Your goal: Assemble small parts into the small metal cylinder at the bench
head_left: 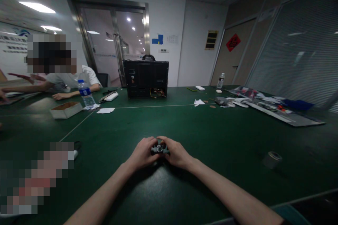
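Both hands meet above the green table [148, 123], near the middle of the view. Between them is a small dark object with a pale round ring [160, 148] at its centre; its exact kind is unclear. My left hand [144, 152] grips its left side, fingers over the top and thumb below. On the other side, my right hand [177, 151] holds it the same way. The fingers cover much of its outline. Whether the object touches the tabletop cannot be made out.
A black computer case [147, 77] stands at the back. Leftward are a water bottle [86, 95], an open box [66, 110] and a seated person [87, 75]. A short cylinder [272, 160] stands at right, with a cluttered board [285, 116] farther back.
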Available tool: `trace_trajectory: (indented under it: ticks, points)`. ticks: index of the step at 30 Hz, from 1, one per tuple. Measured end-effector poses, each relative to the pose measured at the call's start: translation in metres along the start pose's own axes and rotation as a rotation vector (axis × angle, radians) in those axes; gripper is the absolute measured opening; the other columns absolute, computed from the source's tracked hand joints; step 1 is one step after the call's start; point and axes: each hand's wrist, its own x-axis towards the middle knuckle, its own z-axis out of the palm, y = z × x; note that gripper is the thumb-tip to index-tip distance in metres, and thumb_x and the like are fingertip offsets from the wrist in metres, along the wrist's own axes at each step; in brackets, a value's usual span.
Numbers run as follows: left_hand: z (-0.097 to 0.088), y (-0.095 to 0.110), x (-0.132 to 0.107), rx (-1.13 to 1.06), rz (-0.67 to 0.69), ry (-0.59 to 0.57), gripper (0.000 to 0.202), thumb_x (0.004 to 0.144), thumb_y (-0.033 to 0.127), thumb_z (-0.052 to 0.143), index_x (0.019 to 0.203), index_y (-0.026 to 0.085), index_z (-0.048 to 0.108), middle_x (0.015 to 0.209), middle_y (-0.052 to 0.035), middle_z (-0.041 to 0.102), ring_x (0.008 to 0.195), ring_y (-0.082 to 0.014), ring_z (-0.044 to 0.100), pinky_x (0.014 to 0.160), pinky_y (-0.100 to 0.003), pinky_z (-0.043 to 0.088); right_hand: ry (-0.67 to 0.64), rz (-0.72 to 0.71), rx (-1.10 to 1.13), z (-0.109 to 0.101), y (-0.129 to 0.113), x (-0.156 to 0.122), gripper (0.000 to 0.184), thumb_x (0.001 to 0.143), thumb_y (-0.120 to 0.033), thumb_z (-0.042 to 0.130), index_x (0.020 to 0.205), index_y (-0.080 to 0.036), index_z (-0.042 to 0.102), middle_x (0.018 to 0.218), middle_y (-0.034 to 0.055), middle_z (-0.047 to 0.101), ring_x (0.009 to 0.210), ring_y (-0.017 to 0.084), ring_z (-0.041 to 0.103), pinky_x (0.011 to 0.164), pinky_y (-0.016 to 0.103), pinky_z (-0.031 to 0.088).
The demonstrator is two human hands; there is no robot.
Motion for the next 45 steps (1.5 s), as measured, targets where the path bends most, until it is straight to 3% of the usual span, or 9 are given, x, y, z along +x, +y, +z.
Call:
trace_trajectory:
  ticks: [16, 26, 31, 38, 45]
  points:
    - [-0.0018, 0.0003, -0.0008, 0.038, -0.017, -0.022, 0.022, 0.083, 0.040, 0.055, 0.086, 0.018, 0.058, 0.085, -0.0040, 0.059, 0.077, -0.0184, 0.054, 0.071, -0.027, 0.040, 0.023, 0.037, -0.061, -0.0005, 0.0002, 0.0011, 0.060, 0.074, -0.020, 0.065, 0.128, -0.022, 0.041, 0.109, 0.0061, 0.062, 0.098, 0.022, 0.058, 0.086, 0.032, 0.045]
    - [0.0017, -0.0010, -0.0004, 0.043, -0.022, -0.010, 0.021, 0.079, 0.035, 0.059, 0.092, 0.018, 0.057, 0.089, -0.0048, 0.059, 0.083, -0.0200, 0.055, 0.074, -0.028, 0.041, 0.033, 0.033, -0.049, 0.0019, 0.0031, 0.0029, 0.054, 0.071, -0.015, 0.064, 0.122, -0.020, 0.048, 0.118, 0.0080, 0.059, 0.108, 0.022, 0.055, 0.093, 0.033, 0.043]
    - [0.0023, -0.0014, -0.0009, 0.047, -0.027, -0.006, 0.022, 0.077, 0.032, 0.060, 0.094, 0.019, 0.058, 0.090, -0.0047, 0.059, 0.083, -0.0199, 0.054, 0.073, -0.028, 0.041, 0.028, 0.028, -0.048, -0.0023, 0.0002, 0.0030, 0.045, 0.071, -0.005, 0.056, 0.114, -0.020, 0.054, 0.111, 0.0056, 0.062, 0.104, 0.020, 0.056, 0.091, 0.031, 0.044]
    - [-0.0027, 0.0024, -0.0016, 0.033, -0.033, -0.037, 0.019, 0.079, 0.032, 0.057, 0.093, 0.019, 0.058, 0.090, -0.0045, 0.058, 0.082, -0.0192, 0.053, 0.071, -0.028, 0.041, 0.007, 0.070, -0.078, -0.0008, 0.0027, 0.0038, 0.042, 0.073, -0.006, 0.055, 0.112, -0.020, 0.056, 0.110, 0.0059, 0.063, 0.103, 0.019, 0.057, 0.090, 0.031, 0.043]
    - [-0.0017, 0.0003, -0.0022, 0.024, -0.036, -0.040, 0.014, 0.078, 0.029, 0.057, 0.088, 0.019, 0.055, 0.089, -0.0035, 0.057, 0.077, -0.0181, 0.053, 0.068, -0.027, 0.041, -0.009, 0.065, -0.141, -0.0053, -0.0007, 0.0028, 0.024, 0.075, -0.009, 0.057, 0.095, -0.021, 0.063, 0.094, 0.0037, 0.064, 0.089, 0.018, 0.058, 0.078, 0.028, 0.045]
